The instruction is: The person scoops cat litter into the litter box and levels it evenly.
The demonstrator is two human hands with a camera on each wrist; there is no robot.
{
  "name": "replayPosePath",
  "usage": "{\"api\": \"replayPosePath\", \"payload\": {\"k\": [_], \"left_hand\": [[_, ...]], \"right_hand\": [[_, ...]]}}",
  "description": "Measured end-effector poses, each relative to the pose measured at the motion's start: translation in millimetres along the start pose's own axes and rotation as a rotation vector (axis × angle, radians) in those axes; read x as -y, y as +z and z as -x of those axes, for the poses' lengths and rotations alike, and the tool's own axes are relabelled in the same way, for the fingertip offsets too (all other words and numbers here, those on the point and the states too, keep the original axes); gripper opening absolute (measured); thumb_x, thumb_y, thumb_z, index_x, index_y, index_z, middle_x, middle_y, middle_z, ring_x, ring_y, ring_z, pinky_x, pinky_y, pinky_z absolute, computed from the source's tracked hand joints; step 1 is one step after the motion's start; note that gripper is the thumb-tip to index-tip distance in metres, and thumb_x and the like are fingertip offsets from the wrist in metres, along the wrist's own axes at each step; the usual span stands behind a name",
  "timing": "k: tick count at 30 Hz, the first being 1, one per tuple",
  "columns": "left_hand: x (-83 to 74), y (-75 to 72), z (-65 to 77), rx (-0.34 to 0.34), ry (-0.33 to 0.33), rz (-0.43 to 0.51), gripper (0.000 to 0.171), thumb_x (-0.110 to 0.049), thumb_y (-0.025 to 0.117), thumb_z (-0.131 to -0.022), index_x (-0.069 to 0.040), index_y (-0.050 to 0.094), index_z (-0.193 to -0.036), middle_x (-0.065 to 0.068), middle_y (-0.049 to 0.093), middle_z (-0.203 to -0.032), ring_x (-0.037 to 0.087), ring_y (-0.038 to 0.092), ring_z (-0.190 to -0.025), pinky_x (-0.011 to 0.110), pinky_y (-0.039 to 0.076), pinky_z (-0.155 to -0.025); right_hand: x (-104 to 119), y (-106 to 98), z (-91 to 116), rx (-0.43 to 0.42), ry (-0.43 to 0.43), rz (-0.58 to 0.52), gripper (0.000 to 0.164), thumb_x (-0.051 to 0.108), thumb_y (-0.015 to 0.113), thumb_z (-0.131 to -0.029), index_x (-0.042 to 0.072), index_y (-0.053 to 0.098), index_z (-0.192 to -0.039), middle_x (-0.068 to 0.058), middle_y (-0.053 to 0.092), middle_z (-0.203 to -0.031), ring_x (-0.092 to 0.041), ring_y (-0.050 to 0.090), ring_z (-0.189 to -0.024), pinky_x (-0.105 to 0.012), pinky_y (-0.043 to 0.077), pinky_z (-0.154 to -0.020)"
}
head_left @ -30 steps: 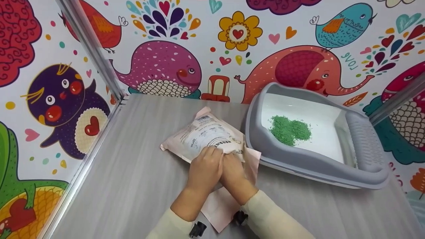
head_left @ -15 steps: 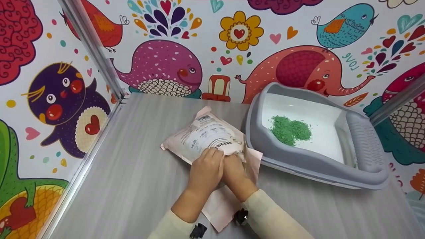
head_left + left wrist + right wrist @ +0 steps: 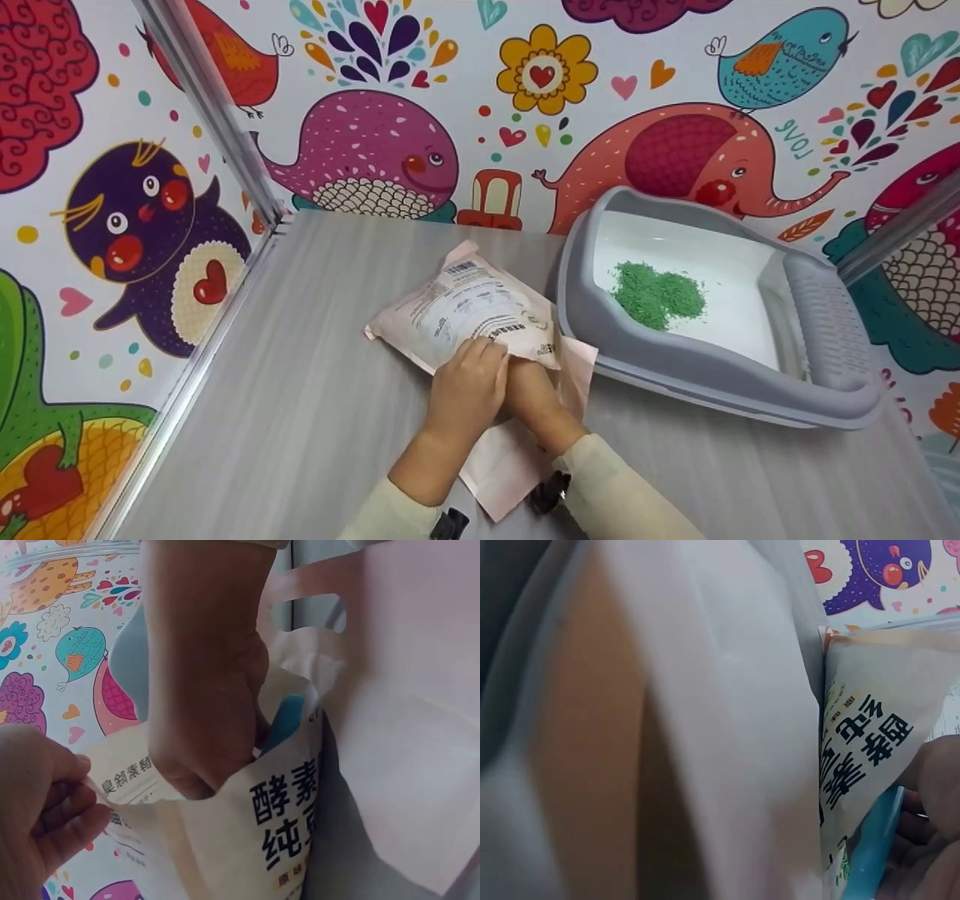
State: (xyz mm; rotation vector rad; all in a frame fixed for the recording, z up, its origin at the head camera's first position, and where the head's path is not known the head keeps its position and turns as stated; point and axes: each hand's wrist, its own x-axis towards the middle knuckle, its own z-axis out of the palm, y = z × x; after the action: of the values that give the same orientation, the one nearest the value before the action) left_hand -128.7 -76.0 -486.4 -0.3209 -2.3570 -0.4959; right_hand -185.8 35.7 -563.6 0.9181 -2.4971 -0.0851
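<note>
Pale pink in the head view, the bag (image 3: 450, 300) was seen lying on the desk (image 3: 300, 360), just beside the grey-rimmed tray (image 3: 675, 360). Inside that tray, on its white floor, green granules (image 3: 652, 296) were heaped. The bag's mouth was held by the left grip (image 3: 466, 379), a bare hand, while the right grip (image 3: 531, 394) was sunk into it. A pink sheet (image 3: 501, 469) was spread below the wrists.

In the left wrist view, the rim was pinched between left thumb and fingers, and a blue thing (image 3: 285, 724) was shown within the mouth. The step in hand was judged to be a reach into the bag; for the next move, the mouth would best be kept wide and the right grip drawn out level.

In the right wrist view, curled right fingers were seen against the blue thing; whether it was grasped could not be told. The bag's deeper contents were hidden.
</note>
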Motion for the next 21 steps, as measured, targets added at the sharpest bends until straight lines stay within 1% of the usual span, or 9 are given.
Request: {"api": "replayPosePath", "payload": {"k": [1,3,4,6,8,10,12,17,21], "left_hand": [[-0.1,0.4,0.3,-0.002,-0.002,0.001,0.003,-0.013,0.068,-0.085,-0.011,0.066,-0.085,0.001,0.064,-0.082,0.017,0.061,-0.076,0.028,0.054,-0.061],[-0.2,1.2,1.0,-0.001,-0.009,0.004,0.003,-0.014,0.069,-0.085,-0.011,0.066,-0.085,0.000,0.064,-0.082,0.017,0.061,-0.076,0.028,0.054,-0.060],[-0.2,1.5,1.3,0.001,-0.013,0.004,0.004,-0.014,0.069,-0.085,-0.011,0.066,-0.084,0.000,0.064,-0.082,0.016,0.061,-0.076,0.028,0.054,-0.060],[-0.4,1.8,2.0,0.008,-0.021,0.008,0.004,-0.014,0.068,-0.085,-0.011,0.066,-0.084,-0.001,0.064,-0.082,0.016,0.061,-0.076,0.028,0.054,-0.060],[-0.6,1.5,2.6,0.012,-0.028,0.013,0.004,-0.015,0.069,-0.085,-0.012,0.066,-0.084,-0.001,0.064,-0.082,0.016,0.061,-0.076,0.028,0.054,-0.061],[-0.8,0.9,2.9,0.018,-0.030,0.018,0.004,-0.015,0.068,-0.086,-0.011,0.066,-0.084,0.000,0.063,-0.082,0.017,0.061,-0.076,0.029,0.054,-0.061],[-0.8,0.6,3.2,0.017,-0.027,0.021,0.004,-0.015,0.068,-0.086,-0.011,0.066,-0.084,0.000,0.063,-0.082,0.017,0.061,-0.076,0.029,0.054,-0.061],[-1.0,0.3,3.7,0.015,-0.022,0.032,0.004,-0.013,0.068,-0.084,-0.010,0.066,-0.085,0.000,0.063,-0.082,0.016,0.061,-0.076,0.030,0.054,-0.059],[-1.1,0.9,4.4,0.016,-0.027,0.042,0.005,-0.013,0.069,-0.084,-0.011,0.066,-0.087,0.000,0.063,-0.083,0.015,0.060,-0.077,0.029,0.054,-0.058]], "right_hand": [[-0.9,0.5,1.2,0.003,-0.025,0.052,0.019,0.012,0.061,-0.075,0.003,0.067,-0.091,-0.003,0.068,-0.086,-0.017,0.063,-0.081,-0.031,0.051,-0.073],[-2.0,0.5,2.9,0.016,-0.011,0.014,0.020,0.013,0.062,-0.076,0.002,0.066,-0.092,-0.004,0.068,-0.086,-0.018,0.063,-0.081,-0.031,0.052,-0.073],[-2.4,0.2,2.9,0.035,0.028,-0.076,0.021,0.012,0.063,-0.076,0.001,0.066,-0.094,-0.005,0.068,-0.088,-0.019,0.063,-0.083,-0.032,0.052,-0.075],[-3.4,-2.4,3.1,0.090,0.150,-0.350,0.031,0.010,0.066,-0.077,-0.003,0.063,-0.106,-0.010,0.068,-0.101,-0.022,0.063,-0.096,-0.036,0.050,-0.088],[-3.7,-5.2,3.9,0.096,0.286,-0.612,0.043,0.009,0.069,-0.079,-0.005,0.059,-0.118,-0.015,0.065,-0.115,-0.026,0.059,-0.109,-0.040,0.045,-0.100],[-4.8,-8.5,6.0,0.097,0.384,-0.780,0.053,0.013,0.071,-0.080,-0.002,0.054,-0.128,-0.016,0.059,-0.127,-0.028,0.053,-0.120,-0.042,0.039,-0.107],[-6.7,-11.5,10.0,0.114,0.409,-0.813,0.055,0.017,0.071,-0.082,0.004,0.053,-0.133,-0.013,0.058,-0.131,-0.025,0.052,-0.123,-0.040,0.039,-0.108],[-12.4,-18.8,24.3,0.139,0.387,-0.780,0.034,0.023,0.071,-0.085,0.012,0.064,-0.116,-0.004,0.069,-0.108,-0.017,0.064,-0.099,-0.036,0.052,-0.089],[-17.1,-23.8,36.5,0.111,0.378,-0.736,0.022,0.019,0.072,-0.083,0.013,0.065,-0.103,-0.001,0.068,-0.093,-0.015,0.063,-0.085,-0.035,0.052,-0.076]]}}
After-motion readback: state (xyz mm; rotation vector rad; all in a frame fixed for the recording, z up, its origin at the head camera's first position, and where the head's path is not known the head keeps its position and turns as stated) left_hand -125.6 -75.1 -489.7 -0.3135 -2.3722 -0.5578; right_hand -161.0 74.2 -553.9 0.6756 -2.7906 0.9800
